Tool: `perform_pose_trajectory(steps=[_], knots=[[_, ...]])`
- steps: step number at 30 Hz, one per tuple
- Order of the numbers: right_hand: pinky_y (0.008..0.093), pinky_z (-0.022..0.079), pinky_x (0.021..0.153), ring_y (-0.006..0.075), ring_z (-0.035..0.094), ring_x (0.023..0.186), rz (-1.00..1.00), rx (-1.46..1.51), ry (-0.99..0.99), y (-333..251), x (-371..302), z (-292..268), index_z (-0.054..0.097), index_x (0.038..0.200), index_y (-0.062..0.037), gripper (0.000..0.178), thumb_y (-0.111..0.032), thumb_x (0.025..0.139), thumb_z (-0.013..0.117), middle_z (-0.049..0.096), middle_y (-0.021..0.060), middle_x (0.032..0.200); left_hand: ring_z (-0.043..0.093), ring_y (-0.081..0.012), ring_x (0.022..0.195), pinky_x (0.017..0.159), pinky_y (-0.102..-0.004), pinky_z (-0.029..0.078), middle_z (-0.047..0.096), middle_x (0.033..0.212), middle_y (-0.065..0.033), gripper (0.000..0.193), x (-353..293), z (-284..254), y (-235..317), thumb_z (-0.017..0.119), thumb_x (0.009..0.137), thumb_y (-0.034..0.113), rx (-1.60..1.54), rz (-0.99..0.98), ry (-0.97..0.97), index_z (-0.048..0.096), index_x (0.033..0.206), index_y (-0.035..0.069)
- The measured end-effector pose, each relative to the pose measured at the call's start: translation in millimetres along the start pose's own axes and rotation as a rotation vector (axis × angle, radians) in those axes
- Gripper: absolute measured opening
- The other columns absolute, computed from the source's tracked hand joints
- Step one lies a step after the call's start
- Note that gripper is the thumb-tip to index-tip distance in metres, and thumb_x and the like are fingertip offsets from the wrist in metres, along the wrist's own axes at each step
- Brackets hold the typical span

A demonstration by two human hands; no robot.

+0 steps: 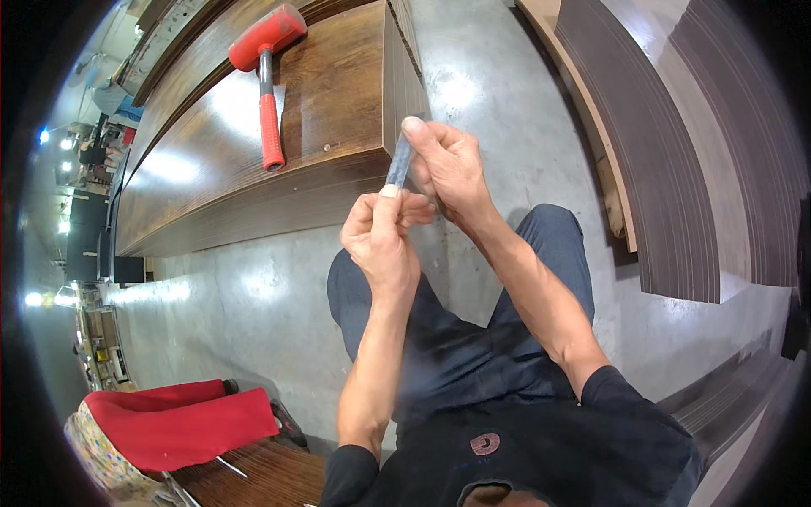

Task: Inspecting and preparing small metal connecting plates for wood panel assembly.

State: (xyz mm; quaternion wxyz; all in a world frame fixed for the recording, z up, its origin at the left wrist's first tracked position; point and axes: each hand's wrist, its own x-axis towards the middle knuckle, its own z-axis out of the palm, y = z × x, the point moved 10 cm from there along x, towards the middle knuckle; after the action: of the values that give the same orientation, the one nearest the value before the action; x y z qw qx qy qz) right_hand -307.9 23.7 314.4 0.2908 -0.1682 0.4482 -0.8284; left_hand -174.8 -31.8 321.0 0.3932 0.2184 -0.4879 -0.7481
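Note:
Between my two hands is a narrow, flat, grey-blue strip (399, 162); its exact kind is not clear. My left hand (384, 241) pinches its lower end between thumb and fingers. At the upper end, the thumb and fingers of my right hand (452, 165) close on it. Both hands are up in front of the corner of a stack of brown wood-grain boards (338, 101). On top of that stack lies a mallet (267, 84) with a red head and a red grip, to the left of my hands.
Dark striped panel stacks (650, 152) stand on the right, on a wooden base (574, 110). A grey concrete floor (228, 296) runs between the stacks. At the lower left, a person in red trousers (182, 422) sits close to a brown wood-grain surface (270, 473).

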Motion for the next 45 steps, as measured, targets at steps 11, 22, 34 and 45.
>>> perform_pose_trajectory(steps=[11,22,34,45], knots=[[0.0242,0.022,0.037,0.0024,0.032,0.042,0.018,-0.086,-0.085,6,3,6,0.052,0.063,-0.0109,0.043,-0.034,0.098,0.064,0.041,-0.0069,0.05,0.068,-0.0244,0.066,0.064,-0.0352,0.057,0.071,0.08,-0.0177,0.019,-18,-3,-1,0.056,0.098,0.011,0.008,0.066,0.099,0.062,0.086,-0.002],[0.0226,0.028,0.039,0.0033,0.038,0.042,0.07,-0.002,-0.035,37,-12,-16,0.06,0.067,-0.0041,0.043,-0.035,0.096,0.065,0.048,-0.0031,0.052,0.063,-0.0182,0.058,0.057,-0.0299,0.053,0.068,0.071,-0.0127,0.019,-8,-27,-19,0.058,0.096,0.012,0.074,-0.085,0.149,0.06,0.082,0.0],[0.021,0.035,0.04,0.0046,0.046,0.044,-0.126,-0.059,0.177,-5,-23,-16,0.064,0.069,-0.0009,0.041,-0.03,0.097,0.065,0.056,0.0009,0.055,0.06,-0.0159,0.051,0.049,-0.0264,0.049,0.064,0.064,-0.0098,0.02,36,-21,-10,0.063,0.095,0.014,-0.032,-0.072,0.0,0.062,0.079,0.001],[0.0228,0.037,0.041,0.0058,0.047,0.044,-0.134,-0.042,0.2,15,-25,-24,0.064,0.069,-0.0009,0.04,-0.029,0.097,0.065,0.056,0.0012,0.054,0.061,-0.0169,0.054,0.051,-0.0264,0.05,0.065,0.066,-0.0092,0.018,40,-33,-28,0.065,0.093,0.013,0.029,-0.103,-0.064,0.064,0.079,0.002]])
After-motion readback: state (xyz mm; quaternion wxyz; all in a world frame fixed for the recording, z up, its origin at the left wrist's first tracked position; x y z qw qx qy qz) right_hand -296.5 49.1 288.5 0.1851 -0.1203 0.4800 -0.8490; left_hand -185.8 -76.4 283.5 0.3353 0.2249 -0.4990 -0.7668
